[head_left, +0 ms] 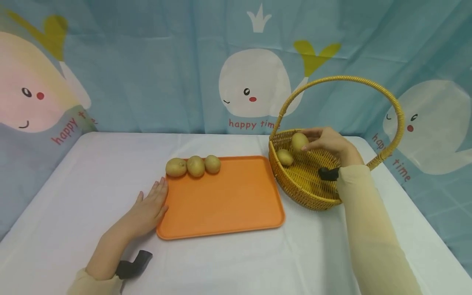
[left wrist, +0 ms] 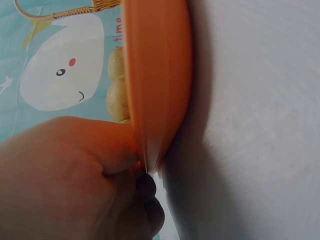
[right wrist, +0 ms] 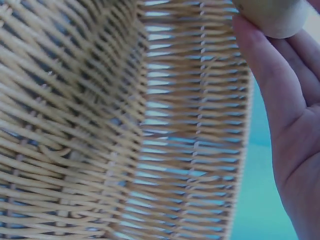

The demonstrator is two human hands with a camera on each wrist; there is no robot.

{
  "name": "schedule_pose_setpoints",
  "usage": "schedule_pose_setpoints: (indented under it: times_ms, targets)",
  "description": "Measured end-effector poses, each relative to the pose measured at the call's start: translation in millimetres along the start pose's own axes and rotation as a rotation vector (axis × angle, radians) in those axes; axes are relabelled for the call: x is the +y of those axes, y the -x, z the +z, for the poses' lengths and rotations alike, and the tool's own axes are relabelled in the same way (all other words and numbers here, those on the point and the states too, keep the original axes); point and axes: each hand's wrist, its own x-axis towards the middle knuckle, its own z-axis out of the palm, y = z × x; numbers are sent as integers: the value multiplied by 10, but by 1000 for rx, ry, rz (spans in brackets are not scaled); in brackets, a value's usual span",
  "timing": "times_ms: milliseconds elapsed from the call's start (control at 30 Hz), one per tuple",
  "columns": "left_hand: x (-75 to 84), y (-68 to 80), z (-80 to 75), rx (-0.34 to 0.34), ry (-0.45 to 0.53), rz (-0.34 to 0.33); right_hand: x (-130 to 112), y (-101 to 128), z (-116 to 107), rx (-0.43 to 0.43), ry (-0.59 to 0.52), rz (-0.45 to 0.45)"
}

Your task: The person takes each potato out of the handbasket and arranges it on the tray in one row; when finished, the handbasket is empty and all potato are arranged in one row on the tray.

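An orange tray (head_left: 228,205) lies on the white table, with three potatoes (head_left: 195,165) in a row along its far left edge. My left hand (head_left: 149,209) lies flat against the tray's left rim (left wrist: 157,90), fingers straight. A wicker basket (head_left: 306,188) with a tall hoop handle stands right of the tray. My right hand (head_left: 324,141) reaches into it and grips a potato (head_left: 299,141) (right wrist: 272,17) just above the weave. A second potato (head_left: 285,157) lies on the basket's floor (right wrist: 165,125).
A blue cartoon-whale cloth (head_left: 236,61) hangs behind and to both sides of the table. White tabletop (head_left: 73,196) stretches left of the tray and in front of it. The basket's handle (head_left: 396,110) arches over my right wrist.
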Motion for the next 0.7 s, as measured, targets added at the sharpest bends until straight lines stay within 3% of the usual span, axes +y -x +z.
schedule_pose_setpoints:
  times_ms: [433, 700]
  targets:
    - [24, 11, 5, -5, 10, 5, -286, 155, 26, 101, 64, -86]
    - [11, 20, -17, 2, 4, 23, -468, 236, 77, 135, 53, -72]
